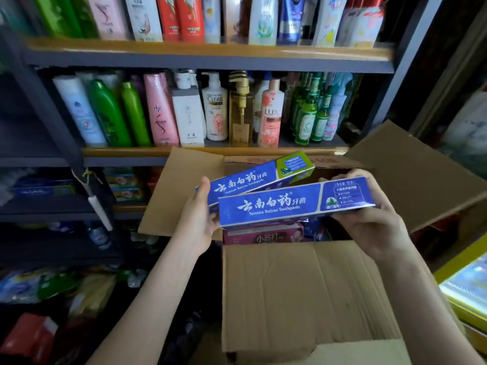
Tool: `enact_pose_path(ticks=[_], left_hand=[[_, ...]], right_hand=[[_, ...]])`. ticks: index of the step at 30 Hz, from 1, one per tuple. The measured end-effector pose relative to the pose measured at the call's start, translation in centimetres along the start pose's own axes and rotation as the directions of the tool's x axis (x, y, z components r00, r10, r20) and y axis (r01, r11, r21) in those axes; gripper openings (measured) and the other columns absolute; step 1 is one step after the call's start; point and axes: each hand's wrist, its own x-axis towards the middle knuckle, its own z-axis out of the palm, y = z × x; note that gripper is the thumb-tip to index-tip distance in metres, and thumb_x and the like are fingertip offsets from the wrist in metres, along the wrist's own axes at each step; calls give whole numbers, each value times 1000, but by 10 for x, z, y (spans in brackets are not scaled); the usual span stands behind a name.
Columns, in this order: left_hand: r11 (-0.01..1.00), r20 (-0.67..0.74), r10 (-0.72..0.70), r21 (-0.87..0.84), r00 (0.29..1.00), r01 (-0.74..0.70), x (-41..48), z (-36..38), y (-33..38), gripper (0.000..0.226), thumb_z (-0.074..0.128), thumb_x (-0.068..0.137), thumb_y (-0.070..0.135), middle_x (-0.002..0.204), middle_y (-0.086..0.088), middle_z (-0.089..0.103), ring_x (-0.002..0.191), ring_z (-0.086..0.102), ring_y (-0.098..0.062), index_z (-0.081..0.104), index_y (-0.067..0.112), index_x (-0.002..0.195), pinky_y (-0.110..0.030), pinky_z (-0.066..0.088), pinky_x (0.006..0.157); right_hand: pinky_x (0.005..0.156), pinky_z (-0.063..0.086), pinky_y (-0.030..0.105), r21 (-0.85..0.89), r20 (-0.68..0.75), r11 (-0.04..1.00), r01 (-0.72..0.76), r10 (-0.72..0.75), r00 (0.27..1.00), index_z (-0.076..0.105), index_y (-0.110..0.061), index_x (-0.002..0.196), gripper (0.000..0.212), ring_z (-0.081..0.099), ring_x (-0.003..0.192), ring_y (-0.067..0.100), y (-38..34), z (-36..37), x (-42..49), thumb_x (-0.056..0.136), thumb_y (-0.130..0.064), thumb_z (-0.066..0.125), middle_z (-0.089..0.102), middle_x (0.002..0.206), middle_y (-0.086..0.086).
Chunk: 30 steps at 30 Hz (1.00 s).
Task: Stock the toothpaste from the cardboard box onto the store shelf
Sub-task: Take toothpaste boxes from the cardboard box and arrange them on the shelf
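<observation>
Each hand (196, 219) (374, 222) grips a toothpaste carton (295, 201) end

Pretty dim little shop corner. A dark grey metal shelving unit (205, 63) fills most of the view, with orange-brown edge strips (184, 46) on the front of each shelf. Top shelf has shampoo bottles (168, 18) packed tight, and the next one down holds more bottles, including a pink one (160, 111) and a cluster of small green glass bottles (309, 114). The lower shelves on the left are murky, with bagged goods (39, 285) down near the bottom. Far right there's a bright yellow-framed display case (463, 283), the brightest spot around.
</observation>
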Motion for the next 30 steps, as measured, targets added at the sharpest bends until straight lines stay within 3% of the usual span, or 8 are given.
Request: enact_pose_path(ticks=[5, 9, 13, 16, 19, 23, 27, 30], left_hand=[[990, -80, -139, 22, 987, 141, -38, -11, -5, 35, 57, 89, 54, 84, -4, 76, 69, 73, -21, 62, 19, 95, -38, 56, 67], [982, -265, -23, 176, 964, 72, -62, -35, -7, 28, 52, 92, 56, 91, 2, 65, 61, 67, -13, 49, 29, 92, -27, 51, 52], [970, -397, 62, 239, 916, 38, -74, -80, 5, 42, 48, 92, 59, 97, 7, 54, 82, 57, -13, 44, 23, 113, -36, 48, 76], [977, -480, 101, 213, 872, 3, -82, -122, 15, 44, 49, 90, 63, 108, -2, 60, 97, 63, -28, 53, 23, 107, -52, 50, 92], [966, -526, 211, 240, 824, -95, -93, -162, 28, 35, 46, 95, 56, 91, -1, 59, 77, 65, -23, 48, 21, 89, -42, 54, 72], [970, -590, 237, 193, 772, -151, -108, -235, 46, 31, 47, 94, 56, 88, 0, 63, 68, 68, -22, 52, 25, 90, -46, 57, 70], [983, -647, 182, 122, 741, -136, -119, -330, 69, 34, 49, 92, 58, 91, -1, 65, 75, 69, -27, 56, 26, 88, -52, 56, 77], [992, -676, 125, 60, 726, -115, -118, -398, 88, 34, 50, 91, 59, 91, -2, 67, 79, 69, -28, 59, 26, 89, -53, 56, 83]], right_hand=[[79, 51, 47, -34, 71, 993, -114, 116, 991, 48, -14, 107, 53, 57, 105, 33, 24, 12, -11, 64, 16, 45, 59, 119, 16], [67, 55, 36, -14, 137, 990, -140, 141, 981, 48, -15, 108, 56, 58, 106, 26, 41, 43, -6, 62, 16, 45, 56, 121, 10], [73, 54, 34, -116, 303, 982, -146, 175, 937, 40, -15, 117, 57, 51, 95, 29, 51, 84, 10, 66, 10, 47, 52, 110, 6], [84, 51, 35, -194, 330, 966, -169, 226, 917, 36, -15, 116, 64, 59, 100, 21, 69, 118, 21, 71, -36, 76, 55, 110, 0], [97, 41, 40, -252, 84, 942, -221, 249, 965, 44, -28, 114, 82, 51, 114, 23, 103, 167, 29, 54, -73, 75, 42, 122, 2], [110, 32, 33, -277, 5, 907, -317, 331, 944, 25, -36, 140, 103, 38, 134, 8, 149, 240, 40, 55, -63, 76, 34, 143, -11], [75, 52, 20, -92, 144, 873, -478, 487, 861, 24, -23, 147, 90, 65, 98, 7, 201, 322, 51, 74, -31, 75, 58, 130, -7], [68, 54, 19, -6, 108, 872, -489, 487, 867, 37, -18, 140, 75, 68, 86, 10, 238, 385, 61, 72, -22, 68, 65, 120, 0]])
